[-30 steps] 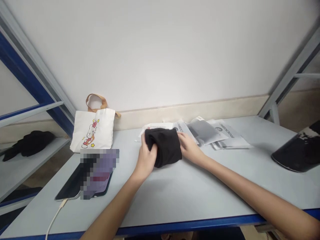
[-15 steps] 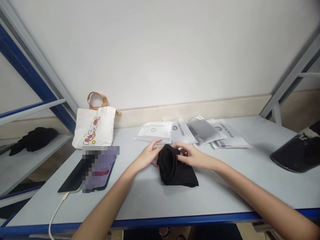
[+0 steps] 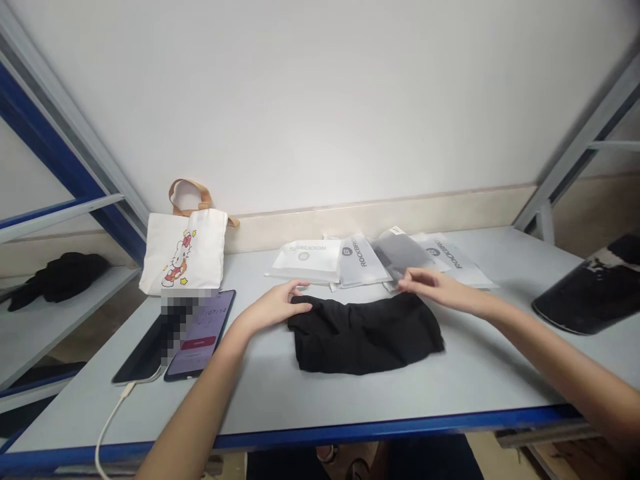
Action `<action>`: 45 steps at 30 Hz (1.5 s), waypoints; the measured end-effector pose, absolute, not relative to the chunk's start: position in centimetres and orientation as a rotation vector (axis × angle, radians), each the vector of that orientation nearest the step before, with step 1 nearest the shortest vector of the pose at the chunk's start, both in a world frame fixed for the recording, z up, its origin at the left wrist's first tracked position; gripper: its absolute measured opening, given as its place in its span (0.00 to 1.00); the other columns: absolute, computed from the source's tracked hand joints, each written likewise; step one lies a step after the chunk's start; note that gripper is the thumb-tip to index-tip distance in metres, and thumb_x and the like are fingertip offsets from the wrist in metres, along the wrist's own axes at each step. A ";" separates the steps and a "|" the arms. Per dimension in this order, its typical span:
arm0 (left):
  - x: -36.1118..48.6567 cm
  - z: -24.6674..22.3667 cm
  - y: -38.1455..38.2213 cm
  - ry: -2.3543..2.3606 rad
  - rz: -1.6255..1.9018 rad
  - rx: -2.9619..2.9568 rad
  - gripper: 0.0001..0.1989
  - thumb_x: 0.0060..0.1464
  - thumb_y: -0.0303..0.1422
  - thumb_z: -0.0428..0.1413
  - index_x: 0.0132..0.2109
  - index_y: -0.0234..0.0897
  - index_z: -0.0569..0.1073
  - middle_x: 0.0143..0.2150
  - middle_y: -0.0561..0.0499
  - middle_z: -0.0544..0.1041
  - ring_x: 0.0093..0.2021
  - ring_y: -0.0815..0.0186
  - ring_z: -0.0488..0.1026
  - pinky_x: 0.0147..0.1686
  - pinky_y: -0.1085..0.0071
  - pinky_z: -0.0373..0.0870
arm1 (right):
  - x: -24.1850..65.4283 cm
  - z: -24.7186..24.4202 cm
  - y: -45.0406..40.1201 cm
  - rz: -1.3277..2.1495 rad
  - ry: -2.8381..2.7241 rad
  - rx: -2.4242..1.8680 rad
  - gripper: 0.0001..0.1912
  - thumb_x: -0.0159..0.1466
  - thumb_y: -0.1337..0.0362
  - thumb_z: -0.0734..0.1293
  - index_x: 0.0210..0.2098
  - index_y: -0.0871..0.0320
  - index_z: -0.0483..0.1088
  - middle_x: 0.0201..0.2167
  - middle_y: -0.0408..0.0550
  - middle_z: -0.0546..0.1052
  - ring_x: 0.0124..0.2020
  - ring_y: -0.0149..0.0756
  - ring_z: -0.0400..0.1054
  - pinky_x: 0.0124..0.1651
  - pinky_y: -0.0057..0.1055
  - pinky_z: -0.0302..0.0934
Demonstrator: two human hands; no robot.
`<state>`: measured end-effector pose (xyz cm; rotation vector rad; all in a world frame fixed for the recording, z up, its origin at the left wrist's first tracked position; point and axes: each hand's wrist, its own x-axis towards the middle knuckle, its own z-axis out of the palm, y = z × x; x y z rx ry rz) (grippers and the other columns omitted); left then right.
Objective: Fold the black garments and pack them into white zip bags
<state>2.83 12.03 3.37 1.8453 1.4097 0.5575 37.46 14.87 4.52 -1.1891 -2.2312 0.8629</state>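
A black cloth [image 3: 367,337] lies spread in a wide strip on the pale grey table [image 3: 280,407], its surface slightly wrinkled. At its upper left corner is my left hand [image 3: 280,305], thumb on the fabric and fingers apart. My right hand [image 3: 430,287] is over the cloth's upper right edge, thumb and fingertips pressed together; whatever lies between them is too small to make out. Behind the cloth, several frosted plastic packets with printed lettering [image 3: 360,261] overlap in a row, and the right fingertips overlap the darker packet [image 3: 407,253] in view.
A white tote bag [image 3: 187,250] with tan handles leans at the back left. Two phones [image 3: 200,340] lie before it, one with a white cable [image 3: 113,413]. A black object [image 3: 590,293] stands at the right. Metal frame posts [image 3: 575,127] flank the table.
The black cloth, rolled and bunched before, is now laid out flat and wider to the right. My right hand has moved right, while my left hand has shifted slightly left.
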 end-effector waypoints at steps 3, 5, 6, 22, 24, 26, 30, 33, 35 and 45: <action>3.6 3.7 11.0 1.351 0.687 2.084 0.29 0.48 0.39 0.59 0.58 0.44 0.65 0.57 0.46 0.68 0.54 0.56 0.67 0.53 0.59 0.64 | 37.8 3.3 12.3 0.366 -2.356 -1.222 0.11 0.62 0.53 0.62 0.35 0.53 0.69 0.37 0.49 0.74 0.40 0.42 0.69 0.43 0.42 0.64; 4.0 3.6 10.1 1.271 0.686 2.176 0.28 0.48 0.35 0.59 0.58 0.46 0.65 0.59 0.49 0.67 0.58 0.56 0.63 0.57 0.59 0.59 | 37.4 2.5 10.0 0.204 -2.450 -1.187 0.10 0.63 0.57 0.61 0.40 0.53 0.70 0.39 0.51 0.72 0.42 0.43 0.68 0.44 0.43 0.64; 4.2 3.3 9.6 1.258 0.670 2.199 0.26 0.49 0.33 0.58 0.57 0.46 0.66 0.58 0.49 0.68 0.58 0.57 0.63 0.58 0.59 0.59 | 37.3 2.2 8.9 0.195 -2.502 -1.161 0.11 0.63 0.58 0.61 0.42 0.52 0.70 0.41 0.51 0.72 0.43 0.43 0.67 0.45 0.43 0.64; 3.2 4.2 7.3 1.259 0.393 2.315 0.36 0.43 0.34 0.60 0.61 0.48 0.62 0.59 0.49 0.67 0.59 0.51 0.63 0.56 0.56 0.61 | 35.6 5.5 1.4 0.916 -2.576 -1.043 0.13 0.64 0.60 0.62 0.48 0.43 0.68 0.41 0.43 0.77 0.40 0.37 0.72 0.41 0.31 0.70; 3.3 3.7 6.8 1.260 0.402 2.311 0.33 0.46 0.29 0.55 0.61 0.47 0.61 0.60 0.50 0.66 0.59 0.54 0.63 0.57 0.58 0.60 | 35.4 4.0 2.1 0.593 -2.583 -1.141 0.14 0.65 0.60 0.59 0.49 0.46 0.69 0.44 0.46 0.76 0.42 0.39 0.72 0.42 0.34 0.70; 3.2 3.3 7.0 1.278 0.485 2.306 0.29 0.49 0.26 0.49 0.60 0.45 0.63 0.59 0.51 0.68 0.58 0.59 0.64 0.58 0.61 0.60 | 35.3 2.4 3.4 0.234 -2.630 -1.158 0.16 0.66 0.59 0.57 0.50 0.50 0.69 0.47 0.50 0.74 0.46 0.43 0.70 0.45 0.39 0.69; 3.0 4.0 10.1 1.352 0.538 2.351 0.22 0.54 0.27 0.46 0.55 0.44 0.69 0.53 0.52 0.74 0.53 0.60 0.70 0.53 0.63 0.64 | 35.0 1.5 7.3 -0.385 -2.607 -1.025 0.23 0.61 0.51 0.62 0.48 0.61 0.71 0.55 0.63 0.68 0.59 0.58 0.57 0.57 0.56 0.55; 3.2 6.0 12.7 1.583 0.750 2.387 0.18 0.56 0.31 0.47 0.52 0.42 0.71 0.48 0.50 0.76 0.49 0.59 0.72 0.52 0.62 0.65 | 34.4 3.0 10.7 -0.565 -2.444 -1.041 0.23 0.60 0.51 0.64 0.48 0.61 0.70 0.59 0.63 0.64 0.62 0.59 0.51 0.61 0.59 0.46; 4.0 6.9 13.0 1.701 1.045 2.414 0.17 0.57 0.32 0.46 0.53 0.39 0.70 0.49 0.47 0.76 0.51 0.58 0.70 0.54 0.60 0.62 | 33.8 3.9 11.8 -0.582 -2.330 -1.097 0.22 0.62 0.54 0.63 0.51 0.60 0.68 0.60 0.60 0.64 0.63 0.57 0.49 0.61 0.59 0.44; 8.8 0.8 6.4 1.330 0.517 2.516 0.28 0.56 0.40 0.51 0.62 0.38 0.58 0.59 0.43 0.67 0.59 0.54 0.62 0.58 0.55 0.56 | 32.3 -1.1 7.8 0.131 -2.619 -1.221 0.33 0.65 0.46 0.55 0.65 0.49 0.47 0.67 0.51 0.49 0.67 0.47 0.40 0.63 0.53 0.44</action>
